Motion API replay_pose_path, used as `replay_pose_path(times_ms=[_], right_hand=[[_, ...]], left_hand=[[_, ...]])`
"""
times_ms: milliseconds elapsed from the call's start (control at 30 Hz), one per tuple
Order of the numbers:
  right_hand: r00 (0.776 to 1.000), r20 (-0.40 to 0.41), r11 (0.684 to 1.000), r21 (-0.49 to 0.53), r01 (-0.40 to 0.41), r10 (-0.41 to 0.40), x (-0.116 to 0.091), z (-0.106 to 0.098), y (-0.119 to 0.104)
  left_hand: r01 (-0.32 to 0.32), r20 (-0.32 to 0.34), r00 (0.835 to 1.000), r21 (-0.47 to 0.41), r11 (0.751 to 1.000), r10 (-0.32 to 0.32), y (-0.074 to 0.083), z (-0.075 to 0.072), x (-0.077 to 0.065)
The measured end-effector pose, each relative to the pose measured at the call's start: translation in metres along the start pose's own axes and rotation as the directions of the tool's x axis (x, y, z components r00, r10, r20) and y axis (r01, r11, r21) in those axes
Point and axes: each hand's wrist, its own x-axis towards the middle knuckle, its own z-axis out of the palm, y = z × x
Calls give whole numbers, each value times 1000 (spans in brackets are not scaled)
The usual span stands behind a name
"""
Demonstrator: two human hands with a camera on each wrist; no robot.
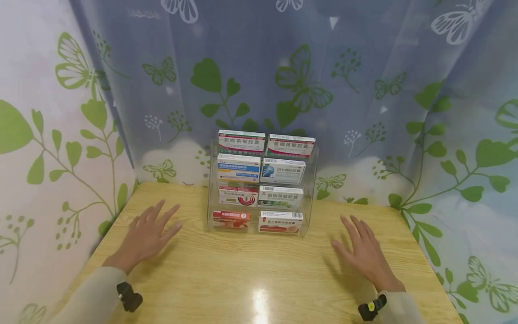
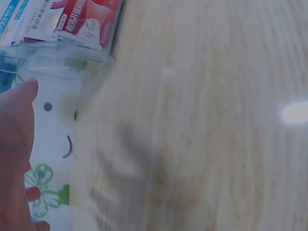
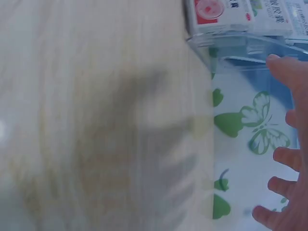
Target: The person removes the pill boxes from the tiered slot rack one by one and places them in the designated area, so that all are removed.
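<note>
A clear plastic tiered rack (image 1: 254, 228) stands at the back middle of the wooden table, holding several medicine boxes in two columns. A red box (image 1: 231, 219) and a white-and-red box (image 1: 281, 222) fill its lowest tier. To the left of the rack my left hand (image 1: 145, 234) hovers over the table, fingers spread, holding nothing. My right hand (image 1: 366, 252) is raised over the table to the right, its fingers loosely extended and nothing in them. In the left wrist view the red box (image 2: 89, 21) shows past my thumb; the right wrist view catches the white-and-red box (image 3: 221, 17).
A patterned curtain (image 1: 251, 67) with green leaves and butterflies hangs behind the table and along both sides. The wooden tabletop (image 1: 226, 279) reflects a bright light near its front. Dark wrist devices (image 1: 129, 297) are strapped at both sleeves.
</note>
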Motion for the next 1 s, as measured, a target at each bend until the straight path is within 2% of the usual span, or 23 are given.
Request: replay_pose_path(times_ms=[100, 200, 300, 467, 733, 867, 1000], right_hand=[[1000, -24, 998, 57, 21, -19, 6, -4, -6], [999, -29, 993, 115, 25, -22, 12, -8, -15], [1000, -28, 988, 154, 16, -11, 18, -11, -24], [998, -54, 981, 194, 23, -13, 28, -12, -35], [998, -62, 965, 260, 27, -12, 43, -8, -56], [997, -68, 963, 265, 45, -28, 50, -3, -66], [994, -85, 960, 268, 85, -65, 55, 1, -73]], left_hand=[[-17, -13, 1000, -18, 1000, 17, 5, -1, 6], [-17, 3, 1000, -48, 999, 17, 12, -3, 13], [-11, 19, 1000, -88, 996, 13, 21, -4, 19], [-28, 1, 1000, -176, 984, 29, 36, -6, 30], [-85, -42, 996, -353, 932, 75, 54, -6, 49], [-107, -50, 994, -397, 912, 95, 64, -6, 54], [-124, -53, 992, -413, 902, 112, 71, -3, 59]])
